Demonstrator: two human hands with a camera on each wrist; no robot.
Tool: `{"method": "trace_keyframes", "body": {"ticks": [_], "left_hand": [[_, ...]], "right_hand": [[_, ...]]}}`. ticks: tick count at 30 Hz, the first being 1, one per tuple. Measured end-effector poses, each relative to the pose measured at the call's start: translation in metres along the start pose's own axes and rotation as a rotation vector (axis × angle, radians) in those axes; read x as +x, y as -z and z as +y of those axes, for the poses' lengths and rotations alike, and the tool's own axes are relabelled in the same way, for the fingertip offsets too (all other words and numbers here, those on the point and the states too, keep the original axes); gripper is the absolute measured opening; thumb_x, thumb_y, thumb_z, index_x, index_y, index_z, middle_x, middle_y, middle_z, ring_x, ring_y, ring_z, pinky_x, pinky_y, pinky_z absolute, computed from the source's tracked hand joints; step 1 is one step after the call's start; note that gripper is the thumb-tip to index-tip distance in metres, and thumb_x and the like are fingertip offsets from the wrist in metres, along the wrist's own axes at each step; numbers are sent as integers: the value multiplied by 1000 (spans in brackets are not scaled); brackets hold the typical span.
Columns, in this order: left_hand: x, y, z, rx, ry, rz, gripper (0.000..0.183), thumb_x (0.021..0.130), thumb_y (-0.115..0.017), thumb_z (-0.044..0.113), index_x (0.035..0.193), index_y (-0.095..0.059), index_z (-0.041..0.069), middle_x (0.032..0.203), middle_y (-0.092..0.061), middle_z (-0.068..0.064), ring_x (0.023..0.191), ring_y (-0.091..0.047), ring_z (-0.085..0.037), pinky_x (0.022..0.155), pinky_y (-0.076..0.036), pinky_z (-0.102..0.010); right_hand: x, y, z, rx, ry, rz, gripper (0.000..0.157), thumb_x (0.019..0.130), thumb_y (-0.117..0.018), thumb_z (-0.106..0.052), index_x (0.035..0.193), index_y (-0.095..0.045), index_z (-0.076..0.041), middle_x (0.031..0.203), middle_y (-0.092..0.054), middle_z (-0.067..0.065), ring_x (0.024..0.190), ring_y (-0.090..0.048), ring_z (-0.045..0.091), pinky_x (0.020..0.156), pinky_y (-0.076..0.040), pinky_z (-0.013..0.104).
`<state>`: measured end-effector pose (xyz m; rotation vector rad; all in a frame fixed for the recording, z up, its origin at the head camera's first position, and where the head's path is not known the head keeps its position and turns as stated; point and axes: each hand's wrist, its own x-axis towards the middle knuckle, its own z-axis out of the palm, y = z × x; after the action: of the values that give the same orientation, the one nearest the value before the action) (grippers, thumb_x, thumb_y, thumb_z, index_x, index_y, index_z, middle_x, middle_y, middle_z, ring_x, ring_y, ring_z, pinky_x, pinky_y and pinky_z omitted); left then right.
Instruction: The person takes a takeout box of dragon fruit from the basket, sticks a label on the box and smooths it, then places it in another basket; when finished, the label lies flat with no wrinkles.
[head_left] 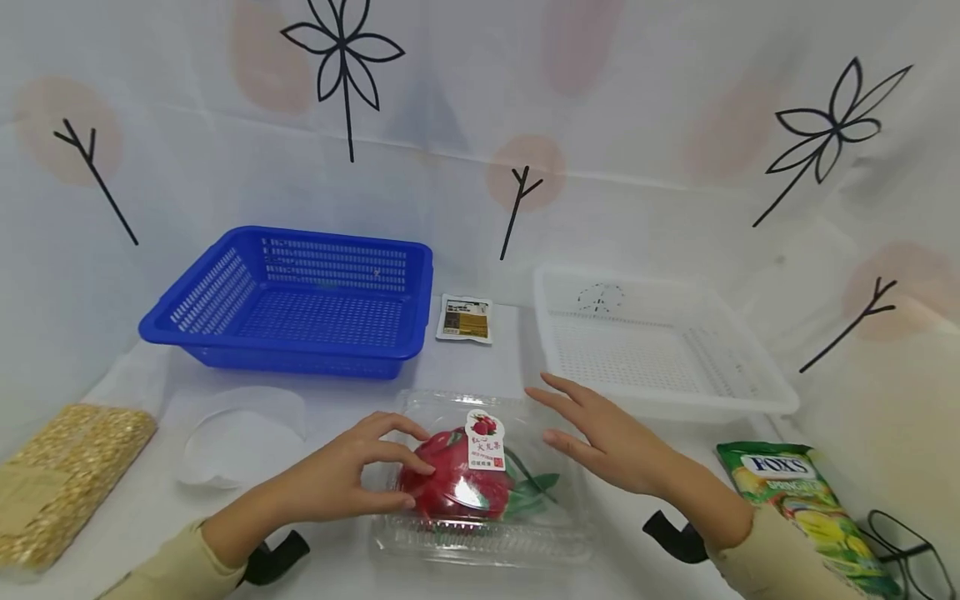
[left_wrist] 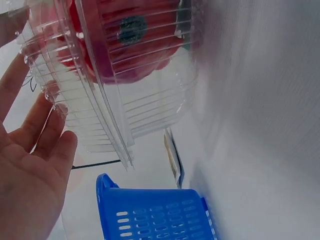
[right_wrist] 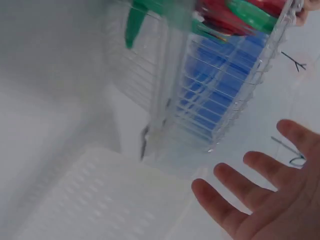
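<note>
A clear plastic clamshell box (head_left: 487, 542) sits at the front centre of the table. Inside it lies a red fruit (head_left: 442, 487) with green leaf-like parts, and a white label (head_left: 486, 454) is stuck on the lid. My left hand (head_left: 356, 467) is spread over the box's left side, its bent, parted fingertips right at the lid; in the left wrist view, the fingers (left_wrist: 37, 125) reach the lid's ridged edge. To the right of the box, my right hand (head_left: 611, 437) hovers with fingers extended and apart. The right wrist view shows a gap between those fingers (right_wrist: 230, 190) and the box wall.
Behind stand a blue basket (head_left: 300, 358) at left and a white basket (head_left: 675, 400) at right, with a small packet (head_left: 465, 319) between them. A bag of yellow kernels (head_left: 71, 475) and a white round dish (head_left: 240, 450) lie left. A green FOX'S bag (head_left: 810, 508) lies right.
</note>
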<state>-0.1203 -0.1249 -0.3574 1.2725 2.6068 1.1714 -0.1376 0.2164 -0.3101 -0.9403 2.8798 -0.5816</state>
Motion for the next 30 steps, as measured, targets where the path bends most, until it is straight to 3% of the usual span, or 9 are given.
{"method": "trace_keyframes", "body": {"ticks": [6,11,15,19,25,27,30], "left_hand": [[-3,-5,1,-20,40,115,21,82,-71,37,101,-69,31,121,-52,5,116,-43,-20,90,-42,-53],[-3,-9,1,-25,131,219,18,80,-73,31,98,-69,29,120,-53,2,115,-46,-24,89,-41,-55],[-3,-10,0,-58,209,268,21,78,-76,26,98,-70,21,119,-53,-2,111,-51,-26,88,-45,-49],[-4,-10,0,-116,257,265,26,78,-76,27,100,-68,14,120,-51,-6,110,-51,-28,85,-50,-39],[-5,-10,0,-190,298,260,28,80,-74,30,101,-67,13,122,-49,-9,115,-47,-33,84,-50,-42],[-4,-11,-1,-221,329,258,29,79,-74,30,102,-66,13,123,-48,-10,117,-45,-35,85,-49,-44],[-3,-13,-2,-276,379,257,33,79,-75,28,106,-65,12,126,-44,-11,118,-42,-37,85,-49,-47]], "right_hand": [[-24,-6,12,73,-93,123,51,95,-51,-36,142,-39,-20,147,-31,6,131,-32,32,95,-34,60],[-40,-13,28,152,-118,260,47,96,-53,-25,139,-42,-13,143,-34,10,125,-38,34,90,-39,59],[-50,-17,38,151,-118,381,43,94,-56,-15,136,-45,-10,139,-40,10,119,-44,26,90,-44,35],[-59,-18,46,143,-117,466,44,91,-59,-8,134,-47,-8,135,-43,12,120,-41,12,87,-37,10],[-72,-16,60,168,-142,596,45,87,-61,0,130,-49,-2,131,-45,17,113,-40,-1,83,-36,5],[-77,-17,71,168,-167,650,44,88,-60,0,130,-49,-2,130,-46,13,110,-41,-3,82,-36,5],[-89,-33,127,107,-263,739,46,90,-62,-11,134,-49,-16,131,-44,1,109,-43,-3,80,-36,4]]}}
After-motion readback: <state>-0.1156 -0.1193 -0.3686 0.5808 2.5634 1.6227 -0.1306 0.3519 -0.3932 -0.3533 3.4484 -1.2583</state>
